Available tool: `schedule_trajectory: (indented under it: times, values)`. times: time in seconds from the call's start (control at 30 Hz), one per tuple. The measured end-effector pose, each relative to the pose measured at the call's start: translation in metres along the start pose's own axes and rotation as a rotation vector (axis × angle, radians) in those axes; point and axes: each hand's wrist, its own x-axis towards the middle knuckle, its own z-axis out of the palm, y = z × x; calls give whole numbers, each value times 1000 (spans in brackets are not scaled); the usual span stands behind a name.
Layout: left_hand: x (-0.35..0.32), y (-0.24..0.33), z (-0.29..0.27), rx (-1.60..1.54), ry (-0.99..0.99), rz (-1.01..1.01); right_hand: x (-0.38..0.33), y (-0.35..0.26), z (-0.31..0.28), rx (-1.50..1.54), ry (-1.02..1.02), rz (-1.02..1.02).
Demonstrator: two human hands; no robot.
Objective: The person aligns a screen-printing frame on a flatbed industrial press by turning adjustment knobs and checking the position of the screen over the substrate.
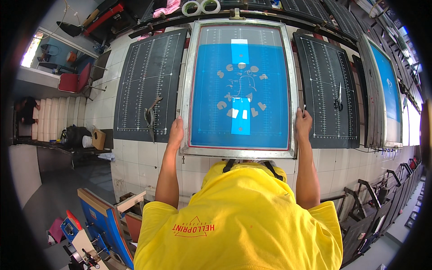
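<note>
A screen printing frame (241, 150) with a metal border and blue mesh lies in front of me. Pale lettering-like shapes and a line drawing show in the mesh, and light strips show through it. My left hand (177, 131) is closed on the frame's left side near its lower corner. On the opposite side my right hand (303, 121) grips the frame's right edge. A thin dark tip (304, 107) sticks up by the right fingers; its kind cannot be made out.
Black ruled boards flank the frame: the left board (135, 90) bears a grey tool (150, 116), the right board (319, 67) scissors (339, 98). Another blue screen (386, 85) stands far right. Tape rolls (191, 7) lie beyond. Far left are a red chair (77, 81) and another person (28, 110).
</note>
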Motion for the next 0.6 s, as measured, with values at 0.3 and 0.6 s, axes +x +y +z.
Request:
schedule_trajectory:
  times: [0.3,0.6]
  values:
    - [-7,11,1,78,38,-47,-5,-12,-3,-41,-27,10]
    - [0,-2,1,36,5,-76,-4,-10,-4,-40,-36,-4]
